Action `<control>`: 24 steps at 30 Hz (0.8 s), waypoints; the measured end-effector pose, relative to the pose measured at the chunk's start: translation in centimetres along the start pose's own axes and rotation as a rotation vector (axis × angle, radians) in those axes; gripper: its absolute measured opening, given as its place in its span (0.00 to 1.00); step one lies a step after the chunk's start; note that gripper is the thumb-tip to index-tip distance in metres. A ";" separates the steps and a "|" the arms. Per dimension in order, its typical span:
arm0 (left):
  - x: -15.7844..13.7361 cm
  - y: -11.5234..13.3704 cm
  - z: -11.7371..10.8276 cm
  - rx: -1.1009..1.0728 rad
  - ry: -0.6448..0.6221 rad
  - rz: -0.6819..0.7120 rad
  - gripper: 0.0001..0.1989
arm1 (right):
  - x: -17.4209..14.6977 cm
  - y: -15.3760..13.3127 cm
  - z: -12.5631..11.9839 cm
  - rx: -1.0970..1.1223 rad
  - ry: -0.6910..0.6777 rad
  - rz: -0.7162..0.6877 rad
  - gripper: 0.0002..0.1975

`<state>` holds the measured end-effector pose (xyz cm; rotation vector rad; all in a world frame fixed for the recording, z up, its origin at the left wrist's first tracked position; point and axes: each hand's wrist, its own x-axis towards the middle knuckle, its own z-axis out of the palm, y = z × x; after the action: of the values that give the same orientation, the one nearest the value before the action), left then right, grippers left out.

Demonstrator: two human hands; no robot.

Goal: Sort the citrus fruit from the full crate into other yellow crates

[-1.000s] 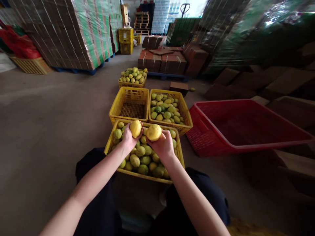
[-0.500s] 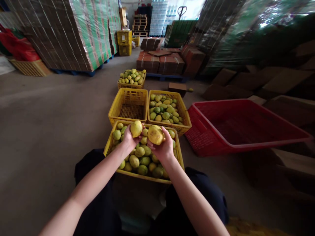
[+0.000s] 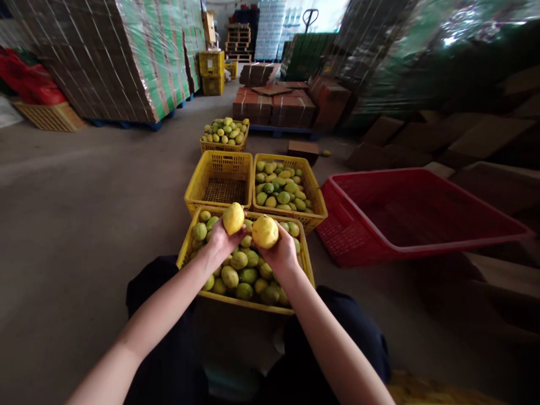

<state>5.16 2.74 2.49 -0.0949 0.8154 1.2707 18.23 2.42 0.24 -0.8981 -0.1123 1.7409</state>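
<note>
Above the near yellow crate (image 3: 247,304) I hold a fruit in each hand. My left hand (image 3: 224,237) is closed round a yellow lemon (image 3: 233,218), its fingers behind and under the fruit. A rounder yellow lemon (image 3: 265,232) sits in my right hand (image 3: 283,252), with one end turned up toward me. The two held lemons are close together but apart. Below them, green and yellow lemons (image 3: 239,260) fill the near crate, partly hidden by my hands.
Beyond stand an empty yellow crate (image 3: 190,188), a crate of greener lemons (image 3: 317,194) and another full crate (image 3: 225,145). On the right lies a large red basket (image 3: 371,252). Flattened cartons (image 3: 274,107) rest on a blue pallet; wrapped stacks (image 3: 139,62) rise at left.
The lemon in my right hand has turned, so its brown-marked side no longer faces me. The left lemon has also turned and tilts more upright. Both hands stay over the near crate.
</note>
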 end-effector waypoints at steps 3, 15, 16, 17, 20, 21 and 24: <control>0.1 0.1 0.2 0.052 0.024 0.020 0.14 | -0.5 -0.1 0.2 0.052 0.045 -0.067 0.07; -0.1 0.4 -0.2 0.167 0.010 -0.097 0.20 | -0.3 -0.4 -0.1 0.031 -0.069 -0.001 0.09; 0.0 0.4 -0.3 0.163 -0.005 -0.093 0.19 | -0.2 -0.3 -0.1 0.033 -0.071 0.011 0.09; 0.1 0.5 -0.3 0.166 -0.015 -0.088 0.17 | -0.1 -0.3 -0.2 0.029 -0.077 0.021 0.09; 0.4 0.7 -0.5 0.194 -0.002 -0.057 0.11 | 0.1 -0.3 -0.3 0.007 -0.088 0.018 0.09; 0.4 0.8 -0.6 0.196 -0.004 -0.046 0.10 | 0.2 -0.4 -0.3 0.005 -0.086 0.005 0.09; 0.1 1.0 -0.5 0.169 -0.060 -0.029 0.09 | 0.1 -0.7 -0.6 0.015 -0.107 -0.033 0.12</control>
<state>4.05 2.87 2.39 0.0668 0.8634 1.1675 19.10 2.55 0.14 -0.7876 -0.1832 1.7569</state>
